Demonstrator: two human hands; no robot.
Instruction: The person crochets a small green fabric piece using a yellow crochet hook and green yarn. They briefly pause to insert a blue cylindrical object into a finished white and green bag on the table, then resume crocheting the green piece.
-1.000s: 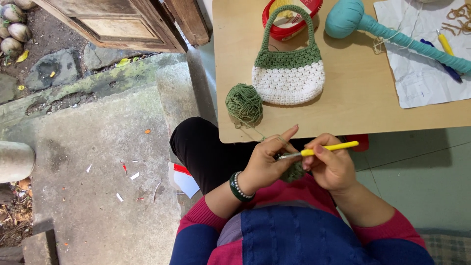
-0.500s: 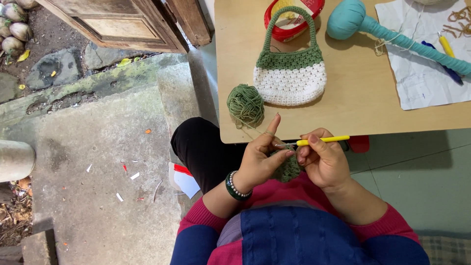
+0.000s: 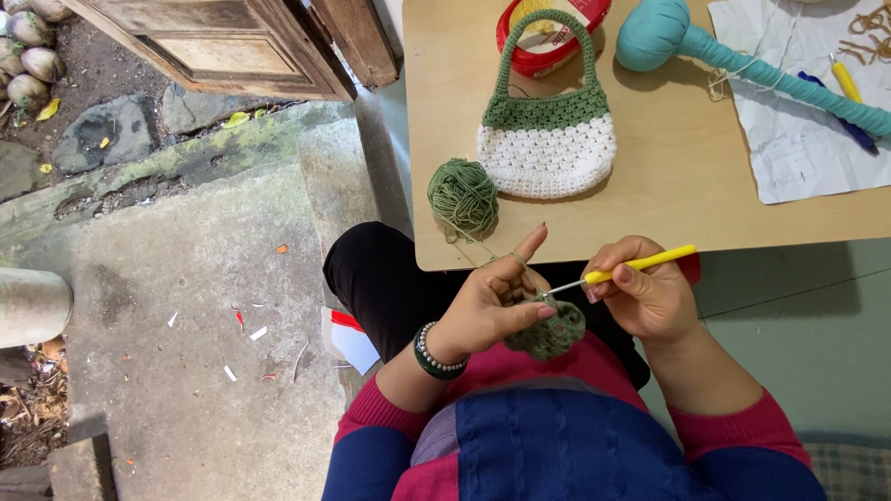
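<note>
Now the left hand (image 3: 492, 306) has shifted slightly, forefinger raised with yarn, pinching the green piece (image 3: 548, 332) at lower centre; the right hand (image 3: 645, 297) grips the hook (image 3: 631, 267), stitching on.

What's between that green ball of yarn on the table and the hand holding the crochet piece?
In the head view, only a thin green strand runs from the yarn ball over bare table edge to the left hand.
</note>
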